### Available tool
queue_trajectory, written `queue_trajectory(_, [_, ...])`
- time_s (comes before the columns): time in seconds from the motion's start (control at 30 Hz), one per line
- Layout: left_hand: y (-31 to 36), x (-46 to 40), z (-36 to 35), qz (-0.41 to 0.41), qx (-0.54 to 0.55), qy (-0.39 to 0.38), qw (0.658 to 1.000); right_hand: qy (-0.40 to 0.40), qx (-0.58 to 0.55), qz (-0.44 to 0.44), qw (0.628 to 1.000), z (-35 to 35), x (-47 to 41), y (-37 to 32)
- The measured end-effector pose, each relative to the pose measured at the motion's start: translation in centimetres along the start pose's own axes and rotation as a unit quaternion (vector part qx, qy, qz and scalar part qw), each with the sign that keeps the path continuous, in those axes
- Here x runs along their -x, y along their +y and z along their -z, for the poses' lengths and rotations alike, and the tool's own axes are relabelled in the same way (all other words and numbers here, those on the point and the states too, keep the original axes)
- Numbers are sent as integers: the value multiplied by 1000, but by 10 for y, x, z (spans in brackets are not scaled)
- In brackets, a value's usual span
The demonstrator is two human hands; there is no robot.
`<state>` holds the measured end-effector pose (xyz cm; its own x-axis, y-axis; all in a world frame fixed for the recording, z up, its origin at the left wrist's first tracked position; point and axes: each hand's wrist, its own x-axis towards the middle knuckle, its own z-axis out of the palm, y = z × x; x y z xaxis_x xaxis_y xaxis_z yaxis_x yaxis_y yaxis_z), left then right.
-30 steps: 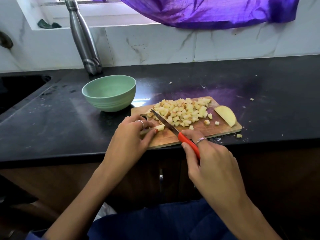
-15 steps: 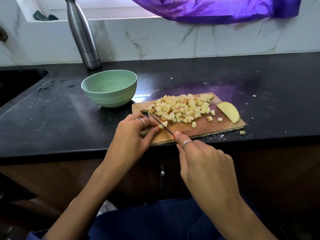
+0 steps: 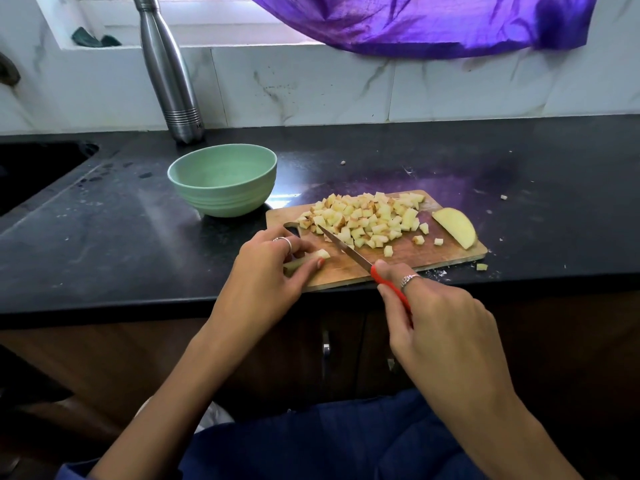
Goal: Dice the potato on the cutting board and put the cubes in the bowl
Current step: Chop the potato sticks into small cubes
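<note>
The potato strip (image 3: 313, 259), at the cutting board (image 3: 408, 263)'s eight o'clock corner, looks firm, light, probably wet-slick; best held just behind its cut end. The left hand (image 3: 273, 268) pinches it; the right hand (image 3: 440, 320) grasps the knife (image 3: 346, 249). Cubes (image 3: 367, 218) heap at twelve, bowl (image 3: 223, 178) at ten.

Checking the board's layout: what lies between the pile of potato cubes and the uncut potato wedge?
In the head view, bare wooden cutting board with two stray cubes separates the pile of diced potato cubes from the pale uncut potato wedge.
</note>
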<state>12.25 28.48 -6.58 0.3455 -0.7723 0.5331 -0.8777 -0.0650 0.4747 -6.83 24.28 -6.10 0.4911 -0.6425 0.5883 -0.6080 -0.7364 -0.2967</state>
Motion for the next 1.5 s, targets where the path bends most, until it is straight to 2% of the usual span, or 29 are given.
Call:
queue_trajectory(0.13, [-5,5,6,-4,-17,8,1000,2,-34,14,999,-3,-4,-11])
queue_trajectory(0.6, [-5,5,2,7,-5,21,1000,-37,33,27,998,-12,7,-19])
queue_trajectory(0.93, [2,4,-1,9,6,19,1000,10,-38,-4,999,-9,-4,-11])
queue_trajectory(1.2, [-5,10,7,9,0,20,1000,-24,-11,-1,1000,-16,3,-24])
queue_trajectory(1.37, [-4,10,6,9,6,25,1000,-11,26,14,1000,-23,-9,-21])
queue_trajectory(1.5, [-1,8,6,10,7,26,1000,4,-11,-5,1000,-21,-15,-13])
